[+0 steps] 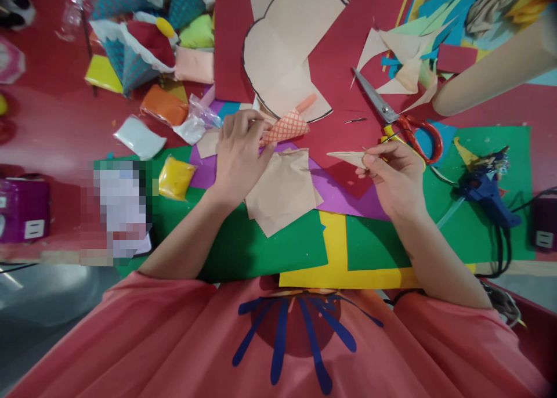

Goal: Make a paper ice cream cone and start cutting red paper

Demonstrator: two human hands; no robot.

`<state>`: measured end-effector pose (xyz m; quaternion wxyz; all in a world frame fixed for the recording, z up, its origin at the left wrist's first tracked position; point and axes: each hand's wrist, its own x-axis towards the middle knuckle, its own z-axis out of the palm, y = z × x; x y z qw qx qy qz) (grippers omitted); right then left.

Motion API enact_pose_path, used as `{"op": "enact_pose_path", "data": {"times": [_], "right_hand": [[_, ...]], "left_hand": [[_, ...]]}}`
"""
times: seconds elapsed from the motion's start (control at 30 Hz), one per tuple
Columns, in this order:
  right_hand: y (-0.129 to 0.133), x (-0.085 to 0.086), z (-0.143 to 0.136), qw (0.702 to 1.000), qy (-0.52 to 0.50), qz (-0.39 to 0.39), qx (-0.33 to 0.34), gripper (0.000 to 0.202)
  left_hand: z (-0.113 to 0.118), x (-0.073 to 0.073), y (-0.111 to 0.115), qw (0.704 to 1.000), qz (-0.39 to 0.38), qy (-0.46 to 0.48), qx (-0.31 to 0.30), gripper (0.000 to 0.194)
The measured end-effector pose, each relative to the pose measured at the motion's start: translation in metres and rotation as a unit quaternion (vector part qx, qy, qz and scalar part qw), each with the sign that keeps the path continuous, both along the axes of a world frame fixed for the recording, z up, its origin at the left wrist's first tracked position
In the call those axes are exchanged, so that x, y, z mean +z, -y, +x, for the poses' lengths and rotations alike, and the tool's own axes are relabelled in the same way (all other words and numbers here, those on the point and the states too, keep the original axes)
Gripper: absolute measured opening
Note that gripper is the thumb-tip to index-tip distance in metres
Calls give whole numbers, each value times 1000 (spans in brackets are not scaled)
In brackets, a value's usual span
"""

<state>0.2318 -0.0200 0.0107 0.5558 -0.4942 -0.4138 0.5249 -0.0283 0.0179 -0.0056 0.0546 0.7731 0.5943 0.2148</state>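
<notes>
Apparently midway, the right hand [398, 180] pinches a slender, pointed beige paper piece [346, 156] that looks folded, while the left hand [239, 154], its grip unclear, touches a rolled orange-and-white checked paper cone [287, 128], the creased beige paper sheet [282, 192] between them seemingly unshaped.

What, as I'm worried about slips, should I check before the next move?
1. Folded paper pinched in right hand: ok.
2. Left hand clear of checked cone: not ok, it is against it.
3. Scissors pointing away from right hand: ok.
4. Brown sheet smooth: not ok, it is creased.
5. Glue gun cool: cannot tell.
</notes>
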Motion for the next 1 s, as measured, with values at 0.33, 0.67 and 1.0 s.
{"op": "enact_pose_path", "data": {"times": [0.33,0.67,1.0], "right_hand": [[1,-2,2,995,48,77,-36,12],[15,4,-6,956,225,182,34,18],[14,5,-7,966,190,143,100,15]], "left_hand": [[3,6,7,985,27,48,-166,34],[11,2,17,967,37,15,-250,46],[13,13,23,961,-5,-87,-261,39]]}}
